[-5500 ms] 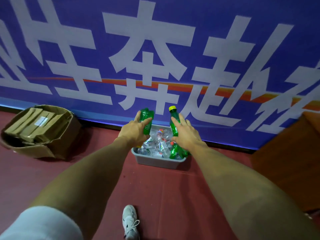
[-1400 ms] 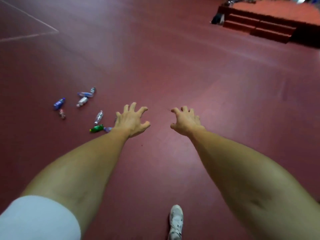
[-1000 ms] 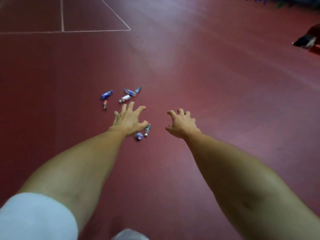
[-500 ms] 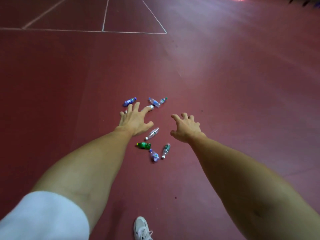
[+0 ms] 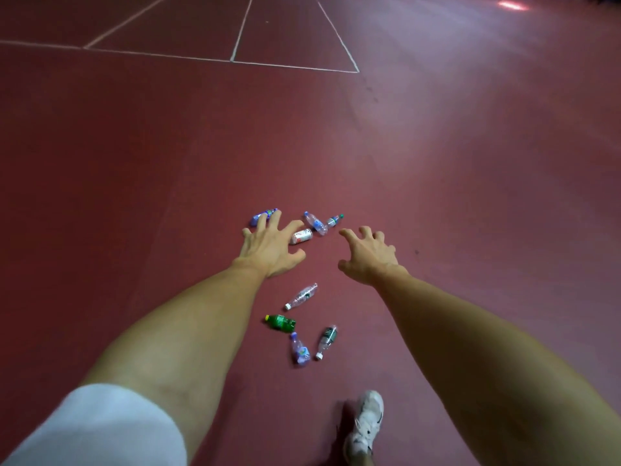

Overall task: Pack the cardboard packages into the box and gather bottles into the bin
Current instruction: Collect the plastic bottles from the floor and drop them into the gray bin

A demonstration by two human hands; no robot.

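Pre-grasp check

We logged left hand [image 5: 268, 250] and right hand [image 5: 368, 260] spread wide, holding nothing. Bottles [image 5: 301, 295] lay scattered on the floor [image 5: 134, 196], from 12 round to 6 o'clock of the left hand. We judged them light, crushable, slick: grip mid-body.

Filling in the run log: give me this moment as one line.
stage: bottle pickup, none held | left hand: open, empty | right hand: open, empty | green bottle: lying on floor | bin: not in view
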